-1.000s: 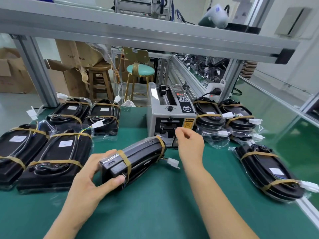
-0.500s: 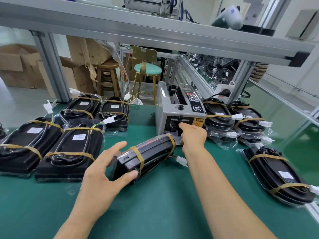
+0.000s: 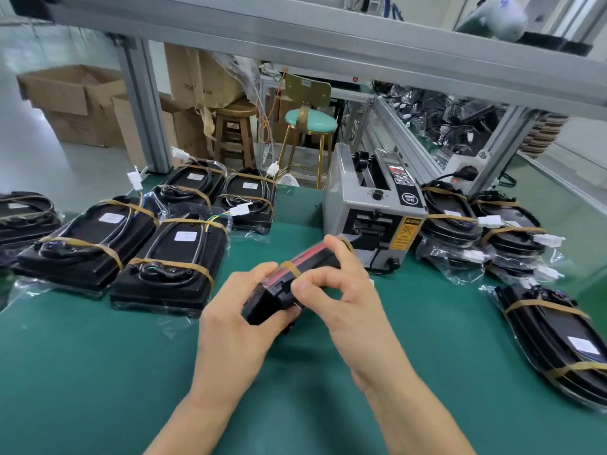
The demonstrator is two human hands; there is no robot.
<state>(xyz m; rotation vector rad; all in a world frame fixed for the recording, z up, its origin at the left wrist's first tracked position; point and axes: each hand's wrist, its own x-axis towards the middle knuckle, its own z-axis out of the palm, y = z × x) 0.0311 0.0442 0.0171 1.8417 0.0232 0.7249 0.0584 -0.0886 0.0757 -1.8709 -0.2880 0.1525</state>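
Note:
A black bagged unit [image 3: 312,261] with tan tape bands and a red strip along its top edge is tilted on edge above the green mat [image 3: 98,372], just in front of the grey tape dispenser [image 3: 371,205]. My left hand [image 3: 235,318] grips its near end from the left, thumb on the end face. My right hand [image 3: 343,292] curls over it from the right, with the thumb tip pressed on the near end and the index finger stretched along the top. Whether a tape piece lies under the fingers cannot be told.
Several identical taped black units [image 3: 170,264] lie in rows on the left. More units [image 3: 460,224] pile up right of the dispenser, and one [image 3: 558,336] lies at the right edge. An aluminium frame post [image 3: 144,110] stands at the back left, with stools and cardboard boxes beyond.
My right hand has left the dispenser's slot and come back onto the unit. The unit has been turned up on edge and drawn nearer, with both hands now on it.

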